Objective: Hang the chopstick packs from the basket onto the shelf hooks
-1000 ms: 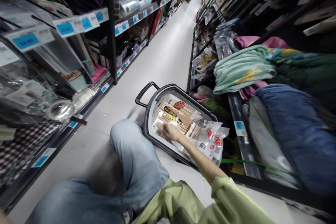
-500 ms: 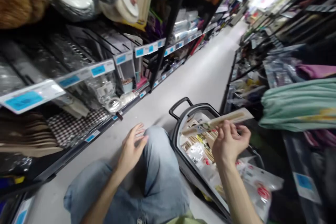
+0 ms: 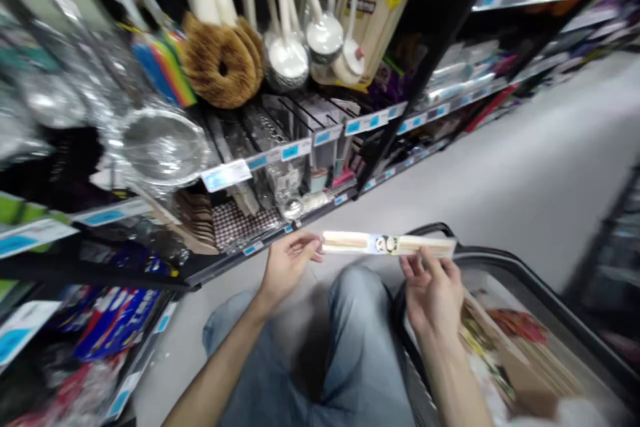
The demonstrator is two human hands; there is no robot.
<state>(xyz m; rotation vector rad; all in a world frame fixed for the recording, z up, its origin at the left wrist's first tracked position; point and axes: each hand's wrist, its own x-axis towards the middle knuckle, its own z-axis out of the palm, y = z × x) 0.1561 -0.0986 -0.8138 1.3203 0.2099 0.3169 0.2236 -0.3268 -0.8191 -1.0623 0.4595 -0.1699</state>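
A long, narrow packet of chopsticks (image 3: 350, 242), pale wood with a panda picture on its label, is held level between my hands, above my knees. My left hand (image 3: 289, 265) pinches its left end between thumb and fingers. My right hand (image 3: 434, 287) grips it near the right end, fingers closed on its lower edge. Just beneath and right of my right hand stands a shopping basket (image 3: 505, 255) with a black rim. Inside lie packaged goods, among them a bundle of thin wooden sticks (image 3: 547, 363) and brown cardboard; blur hides the rest.
On the left, a black shelf unit holds hanging ladles (image 3: 287, 57), a brown round brush (image 3: 223, 63), a wire strainer (image 3: 163, 147) and wooden spatulas (image 3: 197, 220). Price labels (image 3: 227, 175) line its edges. Pale floor (image 3: 525, 173) runs along the aisle; another dark shelf (image 3: 620, 267) stands at right.
My right hand has brought the chopsticks left from over the basket. My left hand, free before, has closed on their left end. The view has turned left toward the shelf.
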